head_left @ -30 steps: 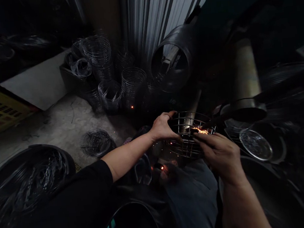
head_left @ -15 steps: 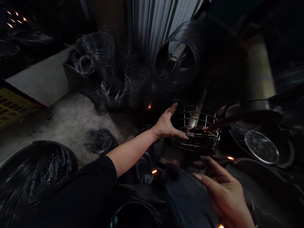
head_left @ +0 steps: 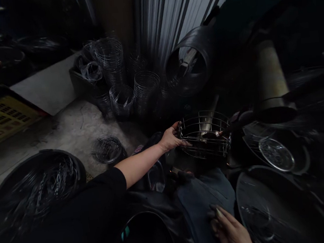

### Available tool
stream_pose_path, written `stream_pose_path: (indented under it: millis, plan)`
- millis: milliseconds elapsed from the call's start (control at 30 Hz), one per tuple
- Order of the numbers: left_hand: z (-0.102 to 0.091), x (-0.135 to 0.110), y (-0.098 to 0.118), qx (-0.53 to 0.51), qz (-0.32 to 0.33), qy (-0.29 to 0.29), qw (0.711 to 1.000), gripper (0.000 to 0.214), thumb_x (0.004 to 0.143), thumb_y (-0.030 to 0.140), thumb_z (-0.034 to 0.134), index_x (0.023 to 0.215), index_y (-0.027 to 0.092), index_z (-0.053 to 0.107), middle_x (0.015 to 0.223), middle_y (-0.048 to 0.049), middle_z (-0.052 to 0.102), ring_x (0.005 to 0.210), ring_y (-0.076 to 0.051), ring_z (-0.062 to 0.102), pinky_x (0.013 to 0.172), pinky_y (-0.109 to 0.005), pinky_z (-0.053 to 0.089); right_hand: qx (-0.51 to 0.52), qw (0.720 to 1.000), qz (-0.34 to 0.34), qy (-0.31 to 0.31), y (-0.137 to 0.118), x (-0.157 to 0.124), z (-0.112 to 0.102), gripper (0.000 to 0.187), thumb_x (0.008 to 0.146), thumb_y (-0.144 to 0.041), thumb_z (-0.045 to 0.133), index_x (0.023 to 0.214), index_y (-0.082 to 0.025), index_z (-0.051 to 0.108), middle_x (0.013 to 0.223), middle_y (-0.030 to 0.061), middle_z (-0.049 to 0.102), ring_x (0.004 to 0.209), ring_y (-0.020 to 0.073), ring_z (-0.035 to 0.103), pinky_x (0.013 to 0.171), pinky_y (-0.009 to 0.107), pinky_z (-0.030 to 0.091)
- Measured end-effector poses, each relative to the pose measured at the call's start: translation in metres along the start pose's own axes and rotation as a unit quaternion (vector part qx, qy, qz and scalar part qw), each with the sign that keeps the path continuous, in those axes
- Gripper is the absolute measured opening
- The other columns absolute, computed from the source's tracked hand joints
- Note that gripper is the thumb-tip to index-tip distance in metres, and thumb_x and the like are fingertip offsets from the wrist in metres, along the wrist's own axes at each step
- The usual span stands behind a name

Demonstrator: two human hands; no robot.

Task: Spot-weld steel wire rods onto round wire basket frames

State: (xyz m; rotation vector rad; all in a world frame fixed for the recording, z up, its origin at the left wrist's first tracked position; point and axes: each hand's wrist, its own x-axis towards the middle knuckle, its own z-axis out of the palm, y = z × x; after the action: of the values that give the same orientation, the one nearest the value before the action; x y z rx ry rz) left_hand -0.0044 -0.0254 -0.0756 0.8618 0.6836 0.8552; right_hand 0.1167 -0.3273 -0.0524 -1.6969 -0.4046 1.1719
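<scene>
Wire cage point(head_left: 200, 136) (round, open-meshed metal) sits in the left hand's point(head_left: 168, 140) grip.

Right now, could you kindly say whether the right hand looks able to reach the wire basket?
Probably yes: the right hand is low by the blue cloth, and nothing visible blocks its way to the wire basket, which the left hand holds.

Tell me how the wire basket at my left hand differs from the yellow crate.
The wire basket is an open, rounded frame; the yellow crate shows a flat, slotted side. Your left hand grips the basket's edge, while no hand is seen on the crate. Both have gaps in their sides.
</scene>
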Motion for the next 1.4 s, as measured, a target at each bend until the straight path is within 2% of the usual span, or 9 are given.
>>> stream_pose_path:
  millis: [467, 633, 733, 800, 900, 1067, 1167, 1333, 1400]
  plan:
    - [0.007, -0.001, -0.018, -0.044, 0.008, 0.005, 0.999, 0.112, 0.027, 0.002, 0.086, 0.131, 0.02, 0.048, 0.137, -0.011, 0.05, 0.114, -0.022, 0.056, 0.102, -0.044, 0.045, -0.058, 0.998, -0.017, -0.006, -0.004, -0.003, -0.003, 0.028, 0.072, -0.048, 0.071, 0.085, -0.024, 0.076, 0.066, 0.0031, 0.069, 0.049, 0.0219, 0.061, 0.043, 0.032, 0.051]
    - [-0.001, -0.004, -0.008, -0.009, -0.005, 0.0, 1.0, 0.119, 0.029, 0.008, 0.089, 0.138, 0.021, 0.041, 0.129, -0.0123, 0.057, 0.106, -0.023, 0.06, 0.098, -0.049, 0.047, -0.289, 0.943, -0.158, -0.046, -0.045, -0.008, 0.003, 0.024, 0.071, -0.04, 0.074, 0.087, -0.023, 0.077, 0.089, 0.0062, 0.073, 0.081, 0.0262, 0.07, 0.067, 0.029, 0.059]
    - [-0.015, -0.024, 0.013, 0.044, 0.022, -0.031, 0.998, 0.123, 0.024, 0.011, 0.09, 0.137, 0.019, 0.042, 0.129, -0.0137, 0.057, 0.111, -0.027, 0.059, 0.101, -0.046, 0.045, -0.324, 0.893, -0.291, -0.11, -0.088, -0.017, 0.024, 0.021, 0.074, -0.032, 0.071, 0.092, -0.024, 0.077, 0.088, 0.0053, 0.073, 0.078, 0.0233, 0.071, 0.068, 0.025, 0.058]
    - [-0.025, -0.044, 0.03, 0.16, 0.091, -0.078, 0.98, 0.116, 0.027, 0.017, 0.091, 0.134, 0.019, 0.047, 0.133, -0.0134, 0.053, 0.12, -0.028, 0.053, 0.107, -0.043, 0.039, -0.315, 0.874, -0.343, -0.141, -0.114, -0.021, 0.043, 0.02, 0.072, -0.029, 0.073, 0.091, -0.025, 0.076, 0.084, 0.0042, 0.073, 0.074, 0.0215, 0.071, 0.065, 0.022, 0.058]
    - [-0.031, -0.076, 0.052, 0.359, 0.183, -0.142, 0.904, 0.107, 0.037, 0.029, 0.089, 0.135, 0.02, 0.047, 0.137, -0.0122, 0.049, 0.126, -0.029, 0.048, 0.11, -0.042, 0.035, -0.311, 0.867, -0.335, -0.196, -0.142, -0.016, 0.07, 0.016, 0.072, -0.029, 0.073, 0.088, -0.026, 0.076, 0.083, 0.0032, 0.073, 0.073, 0.0205, 0.07, 0.065, 0.022, 0.057]
    - [-0.019, -0.102, 0.063, 0.491, 0.212, -0.161, 0.83, 0.105, 0.049, 0.045, 0.082, 0.139, 0.01, 0.04, 0.135, -0.019, 0.046, 0.126, -0.032, 0.047, 0.107, -0.042, 0.04, -0.345, 0.87, -0.276, -0.218, -0.148, 0.009, 0.094, 0.017, 0.08, -0.033, 0.064, 0.089, -0.022, 0.075, 0.078, 0.0025, 0.073, 0.068, 0.0197, 0.069, 0.06, 0.025, 0.055]
    - [-0.015, -0.103, 0.062, 0.512, 0.212, -0.153, 0.818, 0.101, 0.053, 0.047, 0.079, 0.139, 0.012, 0.039, 0.135, -0.0185, 0.046, 0.124, -0.032, 0.048, 0.105, -0.043, 0.041, -0.425, 0.821, -0.353, -0.143, -0.138, 0.019, 0.092, 0.022, 0.085, -0.032, 0.056, 0.094, -0.022, 0.074, 0.085, 0.0041, 0.073, 0.074, 0.0202, 0.069, 0.065, 0.028, 0.055]
    - [-0.011, -0.1, 0.058, 0.519, 0.207, -0.155, 0.815, 0.095, 0.056, 0.044, 0.077, 0.139, 0.015, 0.039, 0.135, -0.0163, 0.046, 0.124, -0.031, 0.048, 0.105, -0.043, 0.041, -0.602, 0.638, -0.478, -0.053, -0.117, 0.023, 0.084, 0.026, 0.081, -0.023, 0.054, 0.1, -0.019, 0.071, 0.084, 0.0072, 0.072, 0.073, 0.0221, 0.068, 0.061, 0.03, 0.054]
    - [-0.01, -0.101, 0.057, 0.517, 0.196, -0.156, 0.818, 0.095, 0.057, 0.045, 0.077, 0.139, 0.015, 0.039, 0.134, -0.0164, 0.046, 0.122, -0.031, 0.049, 0.105, -0.042, 0.042, -0.619, 0.605, -0.499, -0.04, -0.109, 0.024, 0.083, 0.025, 0.081, -0.019, 0.052, 0.098, -0.019, 0.071, 0.08, 0.0063, 0.072, 0.07, 0.0208, 0.067, 0.06, 0.029, 0.053]
